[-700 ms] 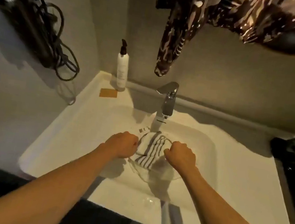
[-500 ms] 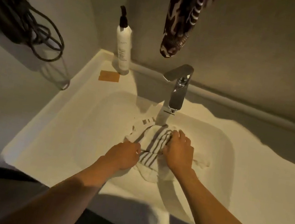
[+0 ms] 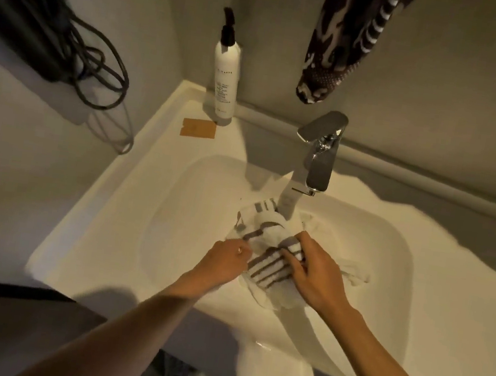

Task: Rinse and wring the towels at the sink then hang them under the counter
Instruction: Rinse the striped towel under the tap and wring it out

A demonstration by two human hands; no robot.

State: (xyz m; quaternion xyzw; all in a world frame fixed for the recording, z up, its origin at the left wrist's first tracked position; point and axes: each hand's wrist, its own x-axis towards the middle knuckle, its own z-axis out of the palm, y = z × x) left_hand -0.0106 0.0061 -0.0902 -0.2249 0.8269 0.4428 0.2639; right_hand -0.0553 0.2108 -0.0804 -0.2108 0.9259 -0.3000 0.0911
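Observation:
A white towel with grey stripes [image 3: 264, 263] lies bunched in the white sink basin [image 3: 192, 212], under water running from the chrome faucet [image 3: 321, 153]. My left hand [image 3: 223, 264] grips the towel's left side with closed fingers. My right hand [image 3: 314, 273] lies over the towel's right side, fingers curled into the striped folds. Part of the towel spreads flat and wet to the right of my right hand.
A white pump bottle [image 3: 225, 73] stands at the back left of the counter beside a small tan card [image 3: 199, 128]. Dark coiled cables [image 3: 78, 46] hang on the left wall. A patterned dark cloth [image 3: 340, 44] hangs above the faucet.
My view has tilted down and closer to the basin. Both hands went from fists holding the towel apart to pressing it lower; my right hand now overlaps the striped part.

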